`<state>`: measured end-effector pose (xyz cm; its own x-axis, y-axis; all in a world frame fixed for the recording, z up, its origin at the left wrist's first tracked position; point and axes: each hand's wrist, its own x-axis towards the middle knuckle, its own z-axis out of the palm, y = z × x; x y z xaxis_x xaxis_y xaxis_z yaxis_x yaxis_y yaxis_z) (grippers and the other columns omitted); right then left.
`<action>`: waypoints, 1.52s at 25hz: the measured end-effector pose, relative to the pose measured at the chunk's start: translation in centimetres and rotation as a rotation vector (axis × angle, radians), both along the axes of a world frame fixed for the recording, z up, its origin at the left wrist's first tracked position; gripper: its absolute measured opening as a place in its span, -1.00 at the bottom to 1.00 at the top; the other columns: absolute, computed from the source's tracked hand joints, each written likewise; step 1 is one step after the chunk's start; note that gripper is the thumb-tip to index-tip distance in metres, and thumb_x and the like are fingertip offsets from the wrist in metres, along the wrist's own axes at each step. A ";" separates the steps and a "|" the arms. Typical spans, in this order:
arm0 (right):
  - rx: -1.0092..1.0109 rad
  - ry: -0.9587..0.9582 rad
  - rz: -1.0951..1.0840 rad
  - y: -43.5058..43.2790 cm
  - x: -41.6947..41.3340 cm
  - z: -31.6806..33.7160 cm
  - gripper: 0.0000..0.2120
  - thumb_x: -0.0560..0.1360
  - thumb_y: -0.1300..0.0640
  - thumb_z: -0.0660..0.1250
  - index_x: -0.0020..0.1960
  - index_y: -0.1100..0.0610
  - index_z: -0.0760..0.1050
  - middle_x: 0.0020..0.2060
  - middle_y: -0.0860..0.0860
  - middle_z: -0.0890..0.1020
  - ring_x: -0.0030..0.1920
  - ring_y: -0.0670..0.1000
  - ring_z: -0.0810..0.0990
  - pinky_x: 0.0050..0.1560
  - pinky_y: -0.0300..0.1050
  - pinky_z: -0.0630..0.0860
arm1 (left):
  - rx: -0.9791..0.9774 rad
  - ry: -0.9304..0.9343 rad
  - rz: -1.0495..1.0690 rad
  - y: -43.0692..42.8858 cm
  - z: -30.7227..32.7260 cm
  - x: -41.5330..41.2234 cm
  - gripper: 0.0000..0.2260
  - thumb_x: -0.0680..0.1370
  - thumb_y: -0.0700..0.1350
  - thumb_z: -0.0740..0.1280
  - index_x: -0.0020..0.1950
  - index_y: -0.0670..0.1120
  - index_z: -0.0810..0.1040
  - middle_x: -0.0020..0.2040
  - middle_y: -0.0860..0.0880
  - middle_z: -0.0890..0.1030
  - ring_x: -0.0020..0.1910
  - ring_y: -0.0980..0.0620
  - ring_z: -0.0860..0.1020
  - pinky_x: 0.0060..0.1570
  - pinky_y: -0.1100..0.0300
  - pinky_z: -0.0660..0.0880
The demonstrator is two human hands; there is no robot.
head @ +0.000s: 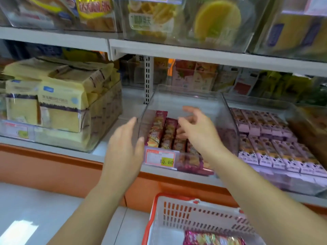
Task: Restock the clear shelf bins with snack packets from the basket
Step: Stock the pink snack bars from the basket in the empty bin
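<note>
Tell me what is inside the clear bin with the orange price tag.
Red snack packets in rows at the clear bin's front; the right hand reaches in, hiding some.

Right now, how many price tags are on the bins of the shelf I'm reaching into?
2: one price tag on the front of the middle bin, another on the front of the left bin. Others may be hidden.

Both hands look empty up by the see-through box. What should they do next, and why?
Probably lower the right hand to the basket and pick up the shiny packet lying there. Both it and the left hand hold nothing, and the clear bin has bare room behind its row of red packets, so more should fit.
</note>
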<state>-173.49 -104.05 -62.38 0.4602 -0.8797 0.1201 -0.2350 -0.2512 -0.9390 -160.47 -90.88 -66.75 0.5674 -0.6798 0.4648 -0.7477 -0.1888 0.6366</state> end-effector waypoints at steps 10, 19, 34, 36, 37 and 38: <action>0.063 0.559 -0.164 5.5 -20.2 -20.8 -0.75 0.58 0.12 0.23 0.25 0.01 0.45 0.11 0.05 0.56 -0.03 0.01 0.55 -0.03 -0.02 0.54 | 0.451 -0.096 -0.465 4.3 -11.0 -13.0 -0.64 0.59 -0.08 0.21 0.38 0.12 0.36 0.27 0.11 0.45 0.13 0.10 0.51 0.05 0.09 0.52; 0.643 1.092 -0.184 7.8 -27.2 -31.3 -0.55 0.49 -0.07 0.40 0.12 0.29 0.43 -0.07 0.11 0.61 -0.09 0.08 0.57 -0.22 -0.18 0.42 | 0.996 0.183 -0.549 8.1 -24.2 -19.0 -0.61 0.62 -0.07 0.18 0.45 0.13 0.31 0.45 0.12 0.32 0.29 0.09 0.45 0.20 0.17 0.41; 0.712 0.102 -0.192 7.4 -24.8 -23.3 -0.82 0.46 0.10 0.45 0.02 0.12 0.54 0.00 0.09 0.65 -0.07 0.08 0.66 0.07 0.14 0.60 | 0.944 0.380 -0.556 7.4 -22.8 -18.1 -0.48 0.58 0.01 0.31 0.51 0.10 0.20 0.47 0.03 0.27 0.33 0.05 0.38 0.21 0.22 0.35; 0.760 -0.024 -0.187 7.1 -25.0 -21.7 -0.79 0.51 0.12 0.39 0.11 0.17 0.54 -0.09 0.07 0.64 -0.22 -0.04 0.65 0.05 0.15 0.61 | 0.944 0.547 -0.616 7.3 -21.9 -18.6 -0.50 0.57 0.01 0.34 0.47 0.15 0.27 0.39 0.02 0.37 0.17 0.09 0.47 0.07 0.29 0.40; 0.762 -0.044 -0.188 7.1 -25.0 -21.2 -0.77 0.53 0.12 0.36 0.15 0.18 0.53 -0.17 0.03 0.63 -0.28 -0.07 0.63 0.04 0.13 0.61 | 0.962 0.650 -0.633 7.2 -21.6 -18.8 -0.51 0.55 -0.01 0.37 0.44 0.14 0.32 0.35 -0.01 0.43 0.08 0.10 0.52 0.03 0.29 0.44; 0.756 -0.045 -0.200 7.1 -25.0 -20.5 -0.76 0.54 0.11 0.34 0.18 0.17 0.53 -0.20 0.01 0.63 -0.28 -0.07 0.61 0.00 0.08 0.63 | 0.987 0.749 -0.641 7.2 -21.3 -19.0 -0.51 0.52 -0.03 0.41 0.42 0.12 0.36 0.32 -0.06 0.47 0.06 0.08 0.55 0.07 0.25 0.49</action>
<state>-198.50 -96.91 -82.89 0.2931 -0.7957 -0.5301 -0.1659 0.5037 -0.8478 -179.47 -83.69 -88.06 -0.0660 -0.7776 -0.6252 -0.4183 -0.5473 0.7249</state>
